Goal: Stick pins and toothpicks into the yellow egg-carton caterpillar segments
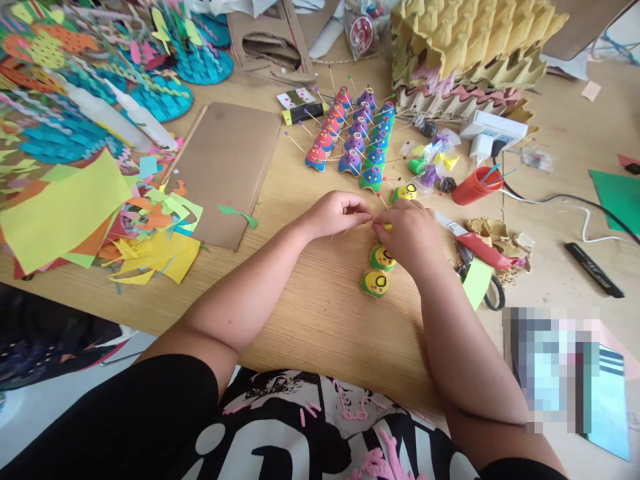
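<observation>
- Well, the left hand [345, 213] is curled, with its thumb and pointing finger close together, leaving just a narrow gap.
- I can't tell if it holds something; thin lines show just under the fingers, too faint to name.
- The right hand [410, 233] is bent over, palm down, on the row of little yellow and green cups [374, 283]. Its fingertips nearly meet the left ones.
- One yellow cup is mostly hidden under that right hand, so I can't see how tightly the fingers hold it, or if they do.
- Two yellow cups sit nearer the person, and one pokes out past the knuckles.
- Beyond the hands stand rows of red cups [325, 139], purple cups [353, 142] and blue and green cups [378, 156], with thin sticks poking out.
- By the right arm, the scissors [494, 293] are partly covered by green paper [479, 283].
- Blurry squares hide something at the lower right.
- The egg trays [470, 40] are cut off at the top.
</observation>
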A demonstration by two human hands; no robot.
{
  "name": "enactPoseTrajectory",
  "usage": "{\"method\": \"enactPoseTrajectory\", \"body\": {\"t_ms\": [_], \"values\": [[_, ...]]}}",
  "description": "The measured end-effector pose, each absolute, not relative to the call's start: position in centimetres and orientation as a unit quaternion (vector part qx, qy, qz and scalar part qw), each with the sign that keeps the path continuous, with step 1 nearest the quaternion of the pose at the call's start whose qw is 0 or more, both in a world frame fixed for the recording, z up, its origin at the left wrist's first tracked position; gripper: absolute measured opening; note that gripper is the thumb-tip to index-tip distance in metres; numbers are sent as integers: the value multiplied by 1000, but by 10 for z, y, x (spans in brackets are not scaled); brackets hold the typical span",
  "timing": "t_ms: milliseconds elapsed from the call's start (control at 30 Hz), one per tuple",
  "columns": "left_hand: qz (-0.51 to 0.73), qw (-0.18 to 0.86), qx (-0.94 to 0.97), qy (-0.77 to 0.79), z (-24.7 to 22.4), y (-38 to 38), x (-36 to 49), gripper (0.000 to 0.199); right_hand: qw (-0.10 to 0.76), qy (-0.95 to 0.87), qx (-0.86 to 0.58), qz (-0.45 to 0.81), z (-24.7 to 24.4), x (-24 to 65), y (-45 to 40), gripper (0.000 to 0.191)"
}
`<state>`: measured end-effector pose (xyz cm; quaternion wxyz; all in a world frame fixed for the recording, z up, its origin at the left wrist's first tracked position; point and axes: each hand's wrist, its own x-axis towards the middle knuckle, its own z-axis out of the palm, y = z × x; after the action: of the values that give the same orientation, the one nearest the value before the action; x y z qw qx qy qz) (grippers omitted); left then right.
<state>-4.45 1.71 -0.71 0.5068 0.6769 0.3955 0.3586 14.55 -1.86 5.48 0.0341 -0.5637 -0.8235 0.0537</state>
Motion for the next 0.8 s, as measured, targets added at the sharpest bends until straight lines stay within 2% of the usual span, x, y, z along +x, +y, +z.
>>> {"method": "enactPoseTrajectory", "body": {"t_ms": [233, 800], "values": [[358, 547, 659, 372, -9, 18, -44, 28, 46, -824, -561, 57, 57, 146, -19, 31], [375, 517, 662, 392, -9, 19, -42, 36, 30, -819, -569, 66, 58, 147, -20, 30]]}}
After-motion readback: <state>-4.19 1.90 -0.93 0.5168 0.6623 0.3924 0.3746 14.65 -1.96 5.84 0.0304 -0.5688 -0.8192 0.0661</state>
